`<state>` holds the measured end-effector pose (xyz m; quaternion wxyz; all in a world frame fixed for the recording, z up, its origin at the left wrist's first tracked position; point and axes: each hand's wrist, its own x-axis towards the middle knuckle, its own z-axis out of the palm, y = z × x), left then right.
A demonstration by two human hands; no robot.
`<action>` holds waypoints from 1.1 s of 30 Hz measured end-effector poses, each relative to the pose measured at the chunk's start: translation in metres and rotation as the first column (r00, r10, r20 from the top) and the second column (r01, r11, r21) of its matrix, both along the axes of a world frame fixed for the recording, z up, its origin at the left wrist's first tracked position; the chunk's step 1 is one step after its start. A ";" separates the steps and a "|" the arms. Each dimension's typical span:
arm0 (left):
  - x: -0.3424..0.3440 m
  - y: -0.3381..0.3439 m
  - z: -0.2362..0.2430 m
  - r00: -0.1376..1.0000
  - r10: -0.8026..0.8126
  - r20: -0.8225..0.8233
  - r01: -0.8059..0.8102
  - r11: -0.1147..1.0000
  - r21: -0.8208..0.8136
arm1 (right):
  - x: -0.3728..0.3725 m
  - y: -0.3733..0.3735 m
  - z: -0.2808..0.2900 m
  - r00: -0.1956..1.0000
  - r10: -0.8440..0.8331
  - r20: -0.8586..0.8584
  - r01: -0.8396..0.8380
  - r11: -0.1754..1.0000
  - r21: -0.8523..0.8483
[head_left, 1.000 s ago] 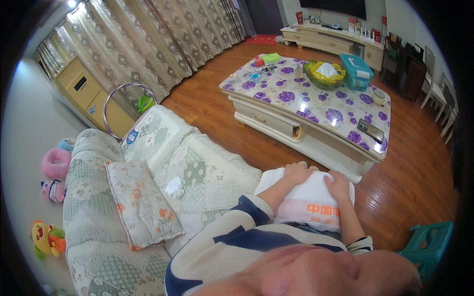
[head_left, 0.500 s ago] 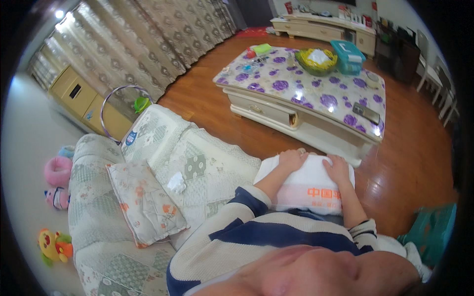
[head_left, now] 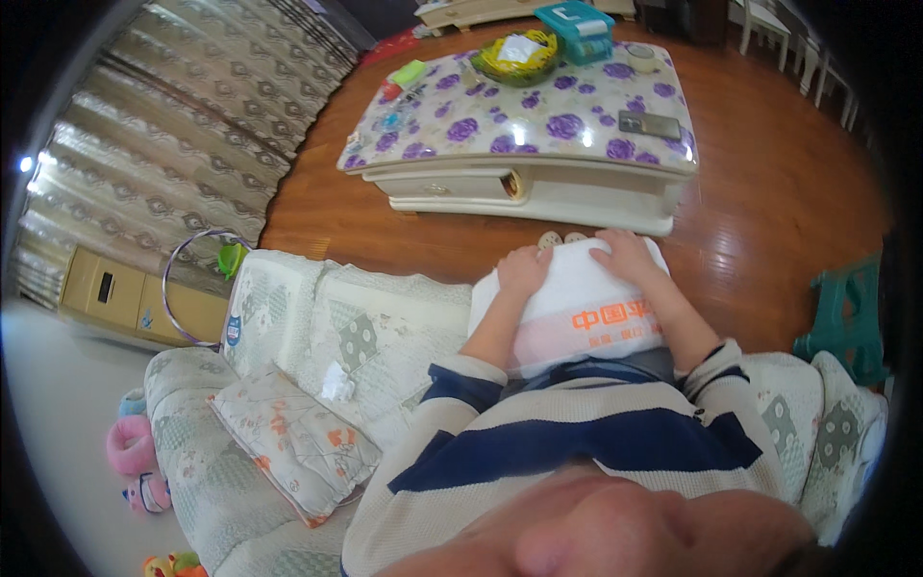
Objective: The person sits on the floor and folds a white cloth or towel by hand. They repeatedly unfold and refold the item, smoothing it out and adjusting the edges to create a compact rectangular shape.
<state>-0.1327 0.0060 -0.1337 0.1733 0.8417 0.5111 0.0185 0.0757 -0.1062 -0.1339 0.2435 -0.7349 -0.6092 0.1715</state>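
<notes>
A white towel (head_left: 562, 288) with orange printing and a pale pink band lies folded across my lap. My left hand (head_left: 524, 269) rests flat on its left side, fingers pointing toward the far edge. On the towel's far right part lies my right hand (head_left: 623, 256), thumb spread from the fingers. Both hands look open, palms down, with a strip of towel showing between them; nothing is seen gripped in either. The tips of my shoes (head_left: 561, 239) peek out past the far edge of the towel.
I sit on a sofa with a quilted cover (head_left: 423, 317), with a pillow (head_left: 293, 442) and crumpled white tissue (head_left: 337, 383) at left. Ahead stands a coffee table (head_left: 461, 130) with a phone (head_left: 649, 125), fruit bowl (head_left: 516, 60) and teal box (head_left: 577, 34). A green stool (head_left: 846, 313) is at right.
The view has tilted down and turned to the right, so the coffee table sits higher and further left. Both hands stay on the towel.
</notes>
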 end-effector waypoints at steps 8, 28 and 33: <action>-0.001 -0.004 0.002 1.000 -0.005 0.026 0.005 1.000 0.008 | -0.027 0.049 0.101 0.980 0.170 -0.107 -0.089 0.844 0.528; -0.024 -0.003 -0.011 0.992 0.047 0.116 -0.047 0.999 0.003 | -0.003 0.021 -0.015 0.988 -0.084 0.126 0.101 0.986 -0.132; -0.046 -0.015 -0.017 0.985 0.044 0.165 -0.041 0.999 -0.021 | 0.001 0.002 -0.029 0.977 -0.099 0.187 0.104 0.994 -0.019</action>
